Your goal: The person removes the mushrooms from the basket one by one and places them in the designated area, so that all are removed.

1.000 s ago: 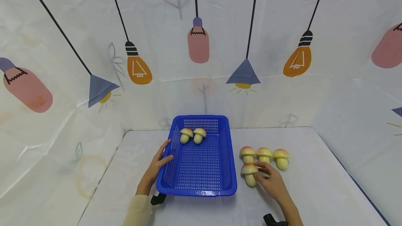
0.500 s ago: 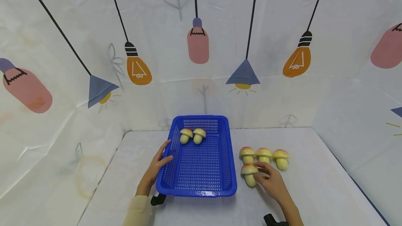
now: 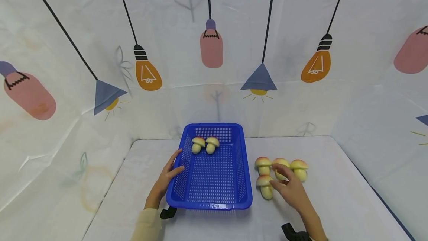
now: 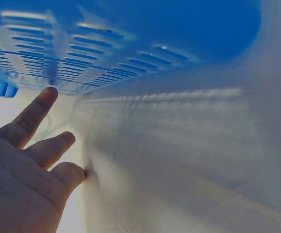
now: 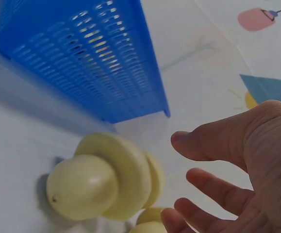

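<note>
In the head view, two toy mushrooms [image 3: 211, 145], yellow with orange-tinged caps, lie side by side at the far end of the blue plastic basket [image 3: 249, 192]. My left hand [image 3: 166, 176] rests on its left rim, fingers extended; in the left wrist view three fingers [image 4: 45, 150] reach along the outside wall. Right of the basket, a row of three more mushrooms [image 3: 263, 166] lies on the table, with a single mushroom [image 3: 266, 192] in front. My right hand [image 3: 290, 189] hovers over these, fingers spread and holding nothing, partly hiding the middle mushroom [image 3: 280, 162].
The white-covered table [image 3: 341, 196] extends to both sides of the basket. Behind it hangs a white backdrop [image 3: 234, 111] printed with lamps and bulbs. Each wrist wears a black device, such as the right one [image 3: 295, 233].
My right hand has let go of the front mushroom and shifted slightly away from it, its fingers now over the middle mushroom of the row. The left hand and basket have not moved.
</note>
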`<state>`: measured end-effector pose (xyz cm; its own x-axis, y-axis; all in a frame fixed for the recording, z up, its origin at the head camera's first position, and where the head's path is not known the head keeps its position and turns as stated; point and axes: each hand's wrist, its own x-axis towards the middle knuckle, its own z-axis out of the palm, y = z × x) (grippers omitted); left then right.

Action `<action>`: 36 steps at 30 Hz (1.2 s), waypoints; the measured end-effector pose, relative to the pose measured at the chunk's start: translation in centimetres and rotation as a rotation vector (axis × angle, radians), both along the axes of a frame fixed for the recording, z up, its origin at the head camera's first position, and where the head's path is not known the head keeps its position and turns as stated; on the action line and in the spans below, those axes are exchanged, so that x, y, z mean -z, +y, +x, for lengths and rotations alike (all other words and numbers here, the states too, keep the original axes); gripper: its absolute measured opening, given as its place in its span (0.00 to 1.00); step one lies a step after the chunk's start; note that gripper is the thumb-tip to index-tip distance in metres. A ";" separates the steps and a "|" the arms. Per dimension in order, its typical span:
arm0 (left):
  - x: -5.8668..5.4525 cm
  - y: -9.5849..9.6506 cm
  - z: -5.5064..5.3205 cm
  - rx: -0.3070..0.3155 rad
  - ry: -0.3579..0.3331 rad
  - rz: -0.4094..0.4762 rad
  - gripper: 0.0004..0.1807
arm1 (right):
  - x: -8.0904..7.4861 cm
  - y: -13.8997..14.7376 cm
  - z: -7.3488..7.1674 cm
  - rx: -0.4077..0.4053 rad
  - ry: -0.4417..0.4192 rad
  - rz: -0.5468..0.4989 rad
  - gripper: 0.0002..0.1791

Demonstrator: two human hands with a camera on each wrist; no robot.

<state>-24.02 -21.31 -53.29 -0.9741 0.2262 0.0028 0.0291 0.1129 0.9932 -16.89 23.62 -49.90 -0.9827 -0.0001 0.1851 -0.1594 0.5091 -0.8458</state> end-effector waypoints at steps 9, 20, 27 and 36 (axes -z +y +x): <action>0.1 0.0 0.0 0.007 0.013 -0.002 0.39 | -2.3 -1.9 -1.3 -0.051 0.080 0.020 0.33; -0.2 0.1 0.2 0.003 0.011 -0.003 0.39 | -4.5 -6.2 -4.3 -0.150 0.092 0.021 0.44; -0.1 0.0 0.0 -0.002 0.001 0.000 0.38 | -5.7 -9.1 -5.9 -0.226 0.054 -0.012 0.47; 0.0 0.0 -0.1 0.000 0.010 -0.005 0.39 | -4.7 -11.8 -8.7 -0.272 -0.019 -0.031 0.49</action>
